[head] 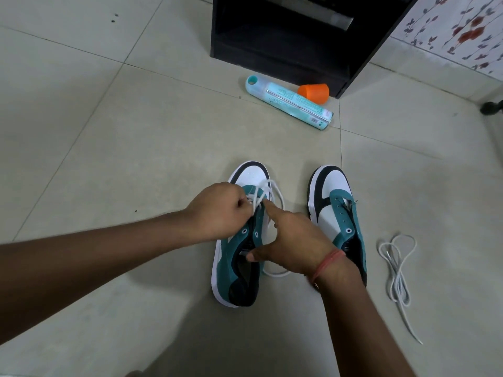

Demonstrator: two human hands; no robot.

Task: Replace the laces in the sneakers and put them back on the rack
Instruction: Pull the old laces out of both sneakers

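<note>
Two teal, white and black sneakers stand side by side on the tiled floor, toes pointing away from me. The left sneaker [239,270] has a white lace [275,190] partly threaded near its toe. My left hand [217,210] pinches that lace over the lower eyelets. My right hand [291,240] rests on the same shoe, its index finger stretched out to the eyelets and its thumb on the tongue. The right sneaker [334,210] has bare eyelets. A second white lace [396,270] lies loose on the floor to its right.
A dark shoe rack [285,39] stands at the back, its lower shelf open towards me. In front of it lie a teal bottle [288,102] on its side and an orange cup [314,92]. A floral wall [462,25] is at the far right.
</note>
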